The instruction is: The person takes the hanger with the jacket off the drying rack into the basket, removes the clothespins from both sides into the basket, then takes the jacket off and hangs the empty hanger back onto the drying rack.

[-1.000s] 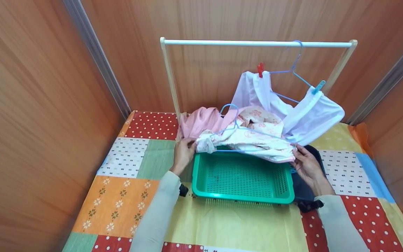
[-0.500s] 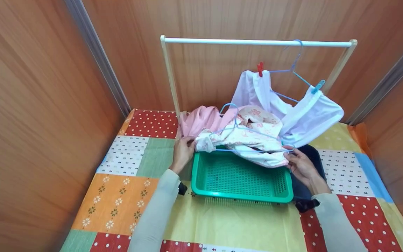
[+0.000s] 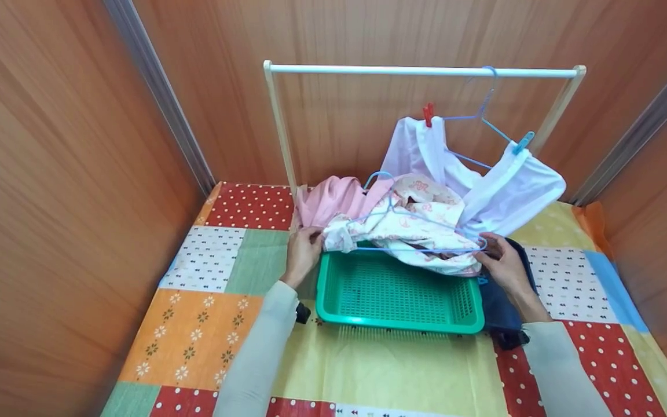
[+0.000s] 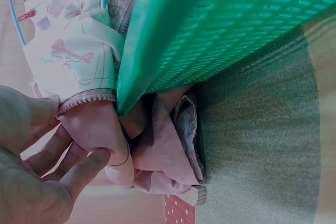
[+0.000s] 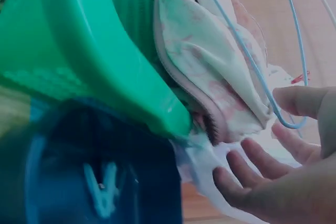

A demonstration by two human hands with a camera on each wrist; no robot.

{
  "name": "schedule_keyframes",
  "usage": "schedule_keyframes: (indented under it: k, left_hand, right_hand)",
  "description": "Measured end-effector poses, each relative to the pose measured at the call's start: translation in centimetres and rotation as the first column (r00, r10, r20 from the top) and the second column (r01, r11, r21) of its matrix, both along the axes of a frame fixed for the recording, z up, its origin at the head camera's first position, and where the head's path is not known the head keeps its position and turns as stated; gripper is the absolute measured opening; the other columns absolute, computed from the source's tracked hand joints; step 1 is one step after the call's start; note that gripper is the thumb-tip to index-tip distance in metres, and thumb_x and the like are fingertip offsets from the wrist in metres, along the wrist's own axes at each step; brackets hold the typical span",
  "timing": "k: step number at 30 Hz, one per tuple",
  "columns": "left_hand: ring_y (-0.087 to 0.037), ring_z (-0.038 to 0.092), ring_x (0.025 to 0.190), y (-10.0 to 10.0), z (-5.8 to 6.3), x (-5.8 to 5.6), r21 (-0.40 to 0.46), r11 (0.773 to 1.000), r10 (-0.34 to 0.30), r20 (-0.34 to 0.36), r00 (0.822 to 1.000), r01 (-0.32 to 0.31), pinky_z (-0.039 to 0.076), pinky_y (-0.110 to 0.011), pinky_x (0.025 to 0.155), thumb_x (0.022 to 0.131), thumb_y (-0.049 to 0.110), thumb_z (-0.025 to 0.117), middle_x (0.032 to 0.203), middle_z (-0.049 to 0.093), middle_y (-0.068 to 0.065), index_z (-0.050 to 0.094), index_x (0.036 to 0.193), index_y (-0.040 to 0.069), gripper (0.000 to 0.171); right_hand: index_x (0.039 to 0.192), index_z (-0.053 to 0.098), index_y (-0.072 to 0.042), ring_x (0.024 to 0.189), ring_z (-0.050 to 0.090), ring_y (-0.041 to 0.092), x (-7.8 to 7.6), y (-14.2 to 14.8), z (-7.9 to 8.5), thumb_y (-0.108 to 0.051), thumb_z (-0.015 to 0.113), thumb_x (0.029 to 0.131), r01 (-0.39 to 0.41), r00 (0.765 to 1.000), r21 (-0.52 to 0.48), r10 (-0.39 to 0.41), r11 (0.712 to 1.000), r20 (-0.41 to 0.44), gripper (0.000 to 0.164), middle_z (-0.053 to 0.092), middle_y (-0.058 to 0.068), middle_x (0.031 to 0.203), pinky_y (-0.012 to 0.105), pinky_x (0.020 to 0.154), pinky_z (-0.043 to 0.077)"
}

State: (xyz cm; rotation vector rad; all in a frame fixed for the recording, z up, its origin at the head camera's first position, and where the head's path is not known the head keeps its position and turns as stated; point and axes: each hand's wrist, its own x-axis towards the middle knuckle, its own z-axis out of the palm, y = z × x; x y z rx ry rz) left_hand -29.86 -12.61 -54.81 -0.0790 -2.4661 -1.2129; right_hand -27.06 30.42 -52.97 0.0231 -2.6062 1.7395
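Note:
A white zip jacket with pink print and pink lining lies bunched over the back of a green basket, with a light-blue clothes hanger on it. My left hand holds the jacket's left end; in the left wrist view its fingers curl at the pink lining beside the zip teeth. At the hanger's right corner is my right hand. Its thumb touches the wire there in the right wrist view, while the other fingers spread loosely below, apart from the jacket's zip edge.
Behind stands a rack with a white rail. White trousers hang from it on another hanger, with a red clothespin and a teal clothespin. A dark blue bin right of the basket holds a clothespin.
My right hand has drawn the jacket's right end inward and toward me, then let it go and shifted to the hanger's corner, which now shows outside the cloth. The left hand stays put.

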Motion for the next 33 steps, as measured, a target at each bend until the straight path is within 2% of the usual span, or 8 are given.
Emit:
schedule_keyframes:
  k: [3, 6, 10, 13, 19, 23, 29, 33]
  left_hand:
    - [-0.027, 0.067, 0.09, 0.1, 0.1, -0.2, 0.005, 1.0, -0.002, -0.001, 1.0, 0.002, 0.055, -0.043, 0.083, 0.092, 0.008, 0.068, 0.098, 0.074, -0.015, 0.075, 0.102, 0.001, 0.015]
    - [-0.027, 0.067, 0.089, 0.1, 0.1, -0.3, 0.003, 1.0, -0.003, 0.004, 1.0, 0.003, 0.055, -0.043, 0.083, 0.092, 0.008, 0.067, 0.098, 0.074, -0.015, 0.075, 0.103, 0.002, 0.015]
    - [-0.028, 0.067, 0.091, 0.2, -0.6, 0.2, -0.009, 1.0, -0.001, -0.004, 1.0, 0.001, 0.054, -0.044, 0.084, 0.091, 0.007, 0.067, 0.098, 0.074, -0.015, 0.075, 0.102, 0.001, 0.014]
    - [-0.029, 0.068, 0.092, 0.1, -1.0, 0.6, -0.009, 1.0, -0.001, -0.007, 1.0, 0.001, 0.055, -0.044, 0.084, 0.091, 0.007, 0.067, 0.098, 0.074, -0.015, 0.075, 0.102, 0.001, 0.014]
    - [-0.028, 0.068, 0.092, -0.2, -0.7, 0.8, -0.003, 1.0, 0.026, 0.01, 1.0, -0.026, 0.055, -0.044, 0.084, 0.091, 0.007, 0.068, 0.099, 0.074, -0.015, 0.075, 0.103, 0.002, 0.015]
    - [-0.029, 0.068, 0.094, -0.3, -0.3, 0.6, 0.001, 1.0, 0.027, -0.002, 1.0, -0.027, 0.054, -0.045, 0.085, 0.091, 0.008, 0.068, 0.101, 0.074, -0.015, 0.075, 0.103, 0.002, 0.016]
    - [-0.028, 0.067, 0.095, -0.1, -0.1, 0.3, -0.005, 1.0, 0.008, 0.004, 1.0, -0.008, 0.054, -0.044, 0.086, 0.091, 0.009, 0.068, 0.101, 0.074, -0.014, 0.075, 0.104, 0.002, 0.016]
    - [-0.026, 0.067, 0.092, -0.1, 0.0, 0.1, 0.011, 1.0, -0.014, 0.015, 1.0, 0.014, 0.055, -0.043, 0.084, 0.091, 0.007, 0.068, 0.101, 0.074, -0.013, 0.075, 0.104, 0.002, 0.016]
  right_hand:
    - [0.139, 0.05, -0.001, 0.122, 0.053, 0.033, -0.2, -0.3, 0.5, -0.012, 0.061, 0.096, 0.086, 0.983, 0.075, -0.073, 0.993, -0.166, 0.046, 0.053, 0.022, 0.14, 0.009, 0.084, 0.04]
    - [0.131, 0.061, -0.005, 0.108, 0.06, 0.032, -0.1, -0.7, 1.1, -0.009, 0.061, 0.095, 0.178, 0.934, 0.18, -0.109, 0.967, -0.341, 0.037, 0.061, 0.019, 0.133, 0.016, 0.082, 0.038]
    - [0.126, 0.066, -0.008, 0.083, 0.061, 0.013, 0.6, -1.3, 1.2, -0.009, 0.059, 0.097, 0.189, 0.885, 0.295, -0.033, 0.936, -0.464, 0.03, 0.069, 0.015, 0.121, 0.017, 0.072, 0.038]
    - [0.122, 0.069, -0.008, 0.071, 0.059, 0.006, 0.7, -1.7, 1.0, -0.008, 0.058, 0.097, 0.174, 0.868, 0.338, 0.018, 0.925, -0.496, 0.027, 0.074, 0.015, 0.107, 0.013, 0.063, 0.038]
    - [0.113, 0.074, -0.008, 0.054, 0.046, 0.008, 0.1, -2.5, 1.1, -0.002, 0.062, 0.094, 0.222, 0.847, 0.396, 0.025, 0.891, -0.531, 0.024, 0.075, 0.016, 0.093, 0.023, 0.054, 0.035]
    - [0.11, 0.075, -0.007, 0.051, 0.041, 0.007, -0.1, -2.7, 1.2, -0.003, 0.063, 0.093, 0.238, 0.852, 0.418, 0.018, 0.877, -0.523, 0.022, 0.075, 0.016, 0.091, 0.025, 0.052, 0.032]
    - [0.11, 0.074, -0.004, 0.061, 0.06, 0.027, -0.3, -2.5, 1.0, -0.005, 0.064, 0.093, 0.23, 0.875, 0.446, 0.017, 0.865, -0.483, 0.02, 0.074, 0.02, 0.094, 0.034, 0.058, 0.041]
    - [0.109, 0.074, -0.003, 0.058, 0.06, 0.025, -0.3, -2.2, 0.8, -0.006, 0.065, 0.093, 0.232, 0.882, 0.45, 0.009, 0.862, -0.472, 0.019, 0.075, 0.02, 0.093, 0.032, 0.056, 0.041]
